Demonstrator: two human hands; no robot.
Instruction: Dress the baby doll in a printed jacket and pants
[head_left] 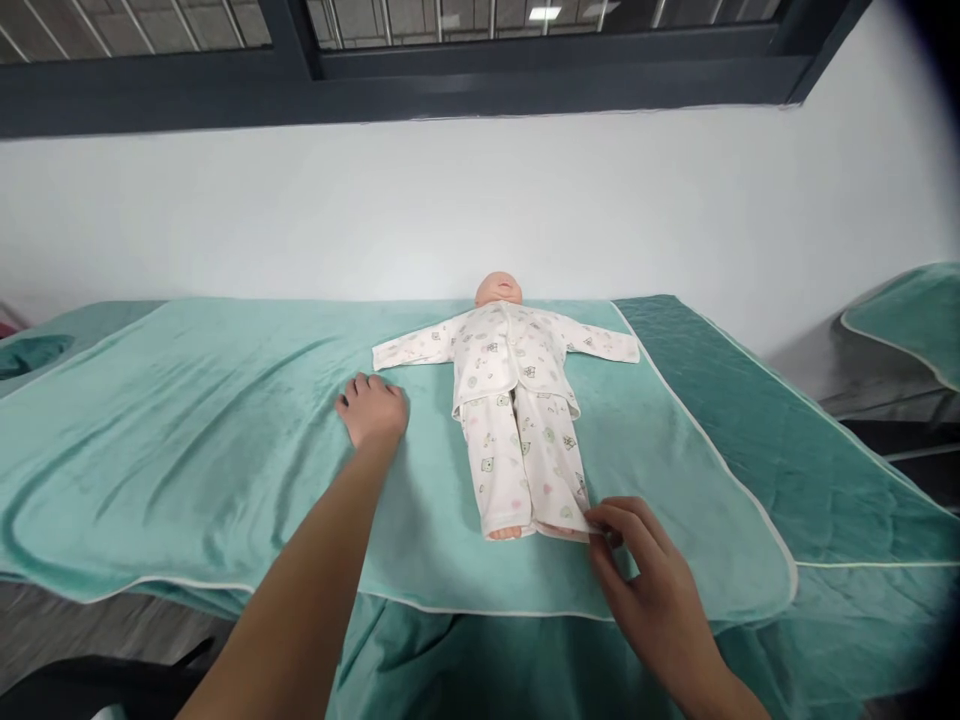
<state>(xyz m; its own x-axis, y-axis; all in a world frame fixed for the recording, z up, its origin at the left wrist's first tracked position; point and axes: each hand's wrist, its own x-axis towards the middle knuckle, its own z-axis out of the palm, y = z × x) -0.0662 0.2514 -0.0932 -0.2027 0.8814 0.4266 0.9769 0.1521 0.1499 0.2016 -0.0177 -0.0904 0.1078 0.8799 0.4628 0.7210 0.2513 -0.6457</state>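
Observation:
A baby doll (499,288) lies on its back on a light green blanket (247,420), dressed in a white patterned top (491,350) and matching trousers (551,460). The sleeves stretch out to both sides and cover the doll's hands. Its toes peek out of the left trouser leg. At the hem of the right trouser leg, my right hand (649,580) pinches the outer corner of the cuff between thumb and fingers. My left hand (373,408) rests palm down on the blanket just below the left sleeve, fingers a little bent and apart, with nothing held.
Beneath the blanket is a darker green quilted cover (750,420), seen at the right. A white wall (420,210) and a dark window frame (525,85) rise behind the bed. Another green cloth (911,315) sits at the far right. Grey floor (45,620) shows at lower left.

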